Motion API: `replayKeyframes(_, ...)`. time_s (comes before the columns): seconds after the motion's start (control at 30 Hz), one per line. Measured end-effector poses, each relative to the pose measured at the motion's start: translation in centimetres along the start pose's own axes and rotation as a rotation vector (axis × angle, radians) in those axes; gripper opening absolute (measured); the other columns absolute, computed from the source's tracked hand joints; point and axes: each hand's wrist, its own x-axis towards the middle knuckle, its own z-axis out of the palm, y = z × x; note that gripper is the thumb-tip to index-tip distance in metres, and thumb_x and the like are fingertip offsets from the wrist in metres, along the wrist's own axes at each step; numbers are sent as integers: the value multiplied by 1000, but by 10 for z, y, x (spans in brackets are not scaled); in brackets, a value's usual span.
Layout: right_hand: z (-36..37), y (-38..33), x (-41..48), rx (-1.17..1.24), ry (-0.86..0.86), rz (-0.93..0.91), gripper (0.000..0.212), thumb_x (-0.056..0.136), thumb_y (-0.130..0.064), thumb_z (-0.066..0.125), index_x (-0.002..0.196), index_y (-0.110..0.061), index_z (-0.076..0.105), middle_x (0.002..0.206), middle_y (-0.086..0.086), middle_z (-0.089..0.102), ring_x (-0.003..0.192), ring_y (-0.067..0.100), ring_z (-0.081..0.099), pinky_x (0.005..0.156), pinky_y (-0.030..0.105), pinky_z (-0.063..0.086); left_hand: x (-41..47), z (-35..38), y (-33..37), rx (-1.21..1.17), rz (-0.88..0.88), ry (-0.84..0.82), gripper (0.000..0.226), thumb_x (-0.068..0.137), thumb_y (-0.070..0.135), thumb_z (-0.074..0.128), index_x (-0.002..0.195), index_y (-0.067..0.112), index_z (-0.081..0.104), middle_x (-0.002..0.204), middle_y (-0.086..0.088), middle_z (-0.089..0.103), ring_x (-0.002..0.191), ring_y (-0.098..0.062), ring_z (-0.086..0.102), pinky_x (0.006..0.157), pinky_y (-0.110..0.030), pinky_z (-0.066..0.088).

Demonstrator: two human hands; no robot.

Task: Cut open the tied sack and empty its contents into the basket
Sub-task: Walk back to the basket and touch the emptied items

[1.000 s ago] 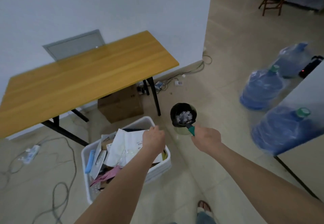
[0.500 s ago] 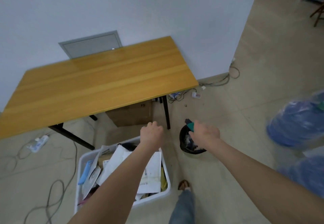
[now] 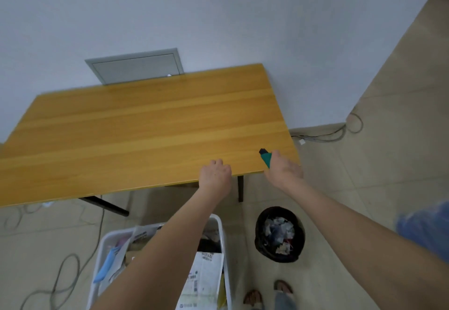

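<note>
Progress: basket (image 3: pixel 222 237) on the floor holds mailers and paper; we see no tied sack, so we judge the emptying done.
Left: putting down the cutter (image 3: pixel 266 159), we reckon.
Right hand (image 3: pixel 284 171): fingers pinch the teal cutter over the desk (image 3: pixel 145 127) corner.
Left hand (image 3: pixel 215 173): fingers curled, holding nothing, at the desk's front edge above the basket.

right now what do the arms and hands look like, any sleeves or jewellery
The left arm and right arm are bare as far as the frame shows, with no sleeves. The left hand and right hand wear no gloves, and no ring, watch or wristband shows.
</note>
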Motion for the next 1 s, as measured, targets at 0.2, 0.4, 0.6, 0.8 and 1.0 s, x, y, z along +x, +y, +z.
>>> replayKeyframes(0.2, -7, -26, 94, 141, 11, 34, 44, 91, -13, 57, 131, -3, 41, 127, 13, 39, 94, 29, 55, 67, 33, 40, 71, -6, -8, -97, -93, 41, 26, 94, 16, 43, 119, 11, 48, 120, -10, 48, 110, -28, 48, 72, -35, 41)
replayKeyframes(0.4, 5, -33, 173, 96, -40, 35, 47, 92, -35, 57, 126, -6, 43, 123, 13, 47, 101, 32, 58, 69, 35, 46, 134, 10, -4, -171, -180, -2, 29, 92, 15, 47, 121, 12, 46, 122, -9, 46, 111, -26, 46, 73, -32, 41)
replayKeyframes(0.6, 22, -44, 218, -16, -60, 19, 50, 93, -44, 53, 128, -10, 44, 118, 11, 55, 101, 29, 59, 65, 33, 41, 175, 25, -7, -198, -228, -47, 32, 91, 12, 45, 123, 11, 44, 124, -10, 45, 114, -27, 45, 82, -35, 45)
replayKeyframes(0.8, 33, -54, 233, -55, -49, 12, 49, 91, -49, 52, 124, -13, 43, 112, 9, 58, 94, 26, 60, 63, 32, 44, 193, 33, -16, -205, -243, -50, 30, 90, 11, 44, 120, 11, 45, 121, -10, 46, 111, -26, 46, 80, -33, 44)
replayKeyframes(1.0, 35, -57, 235, -47, -48, 0, 52, 92, -47, 51, 129, -13, 38, 123, 9, 50, 100, 27, 58, 64, 33, 42, 202, 33, -17, -198, -255, -80, 31, 91, 11, 43, 122, 11, 44, 124, -10, 45, 114, -26, 45, 81, -34, 44)
